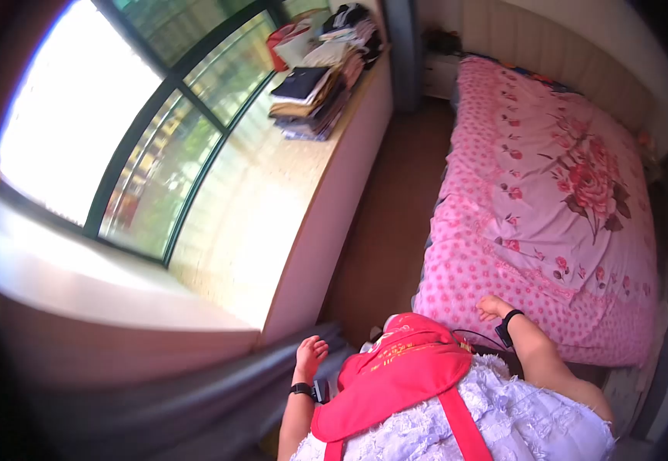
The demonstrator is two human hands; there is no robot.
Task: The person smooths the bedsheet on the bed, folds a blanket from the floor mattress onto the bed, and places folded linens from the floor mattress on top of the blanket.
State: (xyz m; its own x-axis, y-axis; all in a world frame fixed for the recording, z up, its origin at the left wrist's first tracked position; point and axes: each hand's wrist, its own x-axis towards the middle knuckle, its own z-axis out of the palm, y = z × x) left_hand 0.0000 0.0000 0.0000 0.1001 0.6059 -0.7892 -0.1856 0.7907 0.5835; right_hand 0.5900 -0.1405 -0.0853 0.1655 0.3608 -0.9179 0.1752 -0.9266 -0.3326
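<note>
Apron (403,361) between hands (312,355) (493,308), bedspread (534,215) contact unclear

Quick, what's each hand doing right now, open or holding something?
Left hand: partly open, nothing visible in it.
Right hand: loosely closed, no held object visible.

Window (103,196): green-framed, bright, blurred greenery (171,134) showing through.
Ledge (230,219): wide and pale, running under the window, almost glaring in places.
Folded clothes (315,119): piled towards the ledge's far end, a dark garment (300,82) on top.
Curtain (403,58): grey-blue, hanging just past the ledge.
Floor (384,200): a brown strip alongside.
Cabinet (440,77): pale, beyond the curtain, dark items (442,40) on it too blurred to name.
</note>
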